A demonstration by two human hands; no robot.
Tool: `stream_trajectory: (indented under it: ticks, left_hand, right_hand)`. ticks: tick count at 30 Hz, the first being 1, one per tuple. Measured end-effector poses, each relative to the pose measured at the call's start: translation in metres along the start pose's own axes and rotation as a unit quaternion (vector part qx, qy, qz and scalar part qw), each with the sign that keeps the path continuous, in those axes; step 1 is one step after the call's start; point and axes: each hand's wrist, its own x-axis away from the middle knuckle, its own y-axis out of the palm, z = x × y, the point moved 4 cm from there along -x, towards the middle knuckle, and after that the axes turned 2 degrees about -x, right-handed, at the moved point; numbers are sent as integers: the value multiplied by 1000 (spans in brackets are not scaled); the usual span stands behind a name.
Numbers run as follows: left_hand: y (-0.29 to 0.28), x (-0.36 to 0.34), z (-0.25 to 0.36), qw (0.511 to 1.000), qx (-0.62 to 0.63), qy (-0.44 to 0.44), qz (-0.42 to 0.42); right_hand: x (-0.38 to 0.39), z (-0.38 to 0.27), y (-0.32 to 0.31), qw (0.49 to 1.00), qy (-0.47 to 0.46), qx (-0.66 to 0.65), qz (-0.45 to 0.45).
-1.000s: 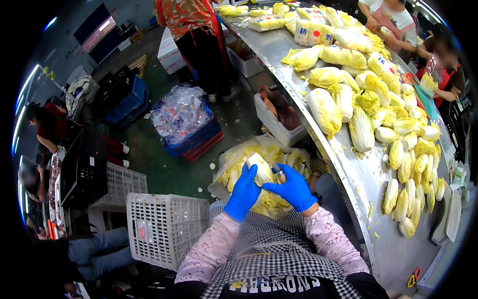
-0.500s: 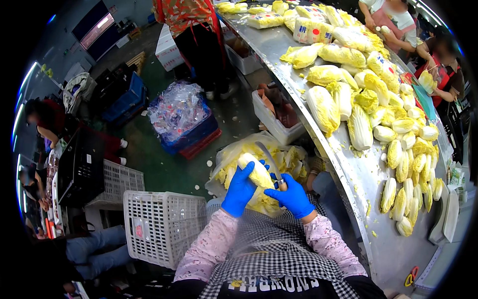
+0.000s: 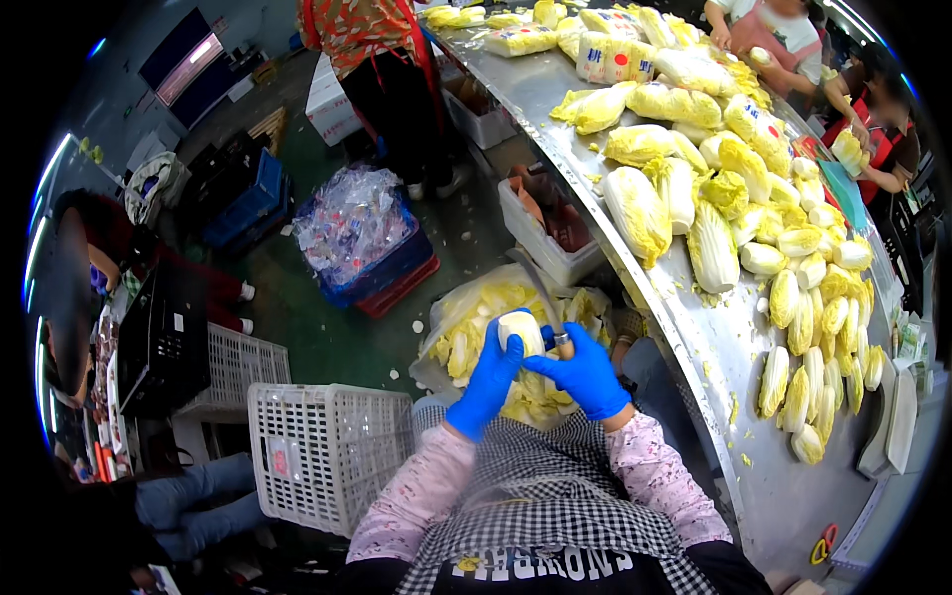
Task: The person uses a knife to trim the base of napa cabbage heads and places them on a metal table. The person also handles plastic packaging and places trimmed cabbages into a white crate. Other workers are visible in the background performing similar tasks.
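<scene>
My left hand [image 3: 489,375] is closed around a small napa cabbage [image 3: 520,331], whose pale cut base faces up toward me. In my right hand [image 3: 585,375] is a knife [image 3: 544,297] with a long curved blade and a wooden handle; the blade points up and away, beside the cabbage. The right fingertips come close to the cabbage; whether they touch it I cannot tell. Both hands wear blue gloves. Below them a clear plastic bag [image 3: 443,309] holds loose yellow cabbage leaves [image 3: 493,296].
On my right a metal table [image 3: 694,362] bears many napa cabbages [image 3: 714,248] and red-and-yellow scissors [image 3: 822,543]. A white crate [image 3: 332,446] stands at my left. Farther off are a blue bin [image 3: 382,263] of plastic wrap and a white tub [image 3: 540,233]. Other people work around the table.
My left hand has turned the cabbage from lying slantwise to base-up. The right hand and knife have shifted slightly, with the blade swinging a little farther away from me.
</scene>
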Motion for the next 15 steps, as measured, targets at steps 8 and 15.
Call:
stream_trajectory:
  ticks: [8,15]
  left_hand:
    - [6,2,9,997,-79,13,19]
    - [-14,2,16,850,435,-207,-213]
  right_hand:
    - [5,-9,-2,991,113,-4,-65]
    - [-3,-20,-25,983,111,14,-148]
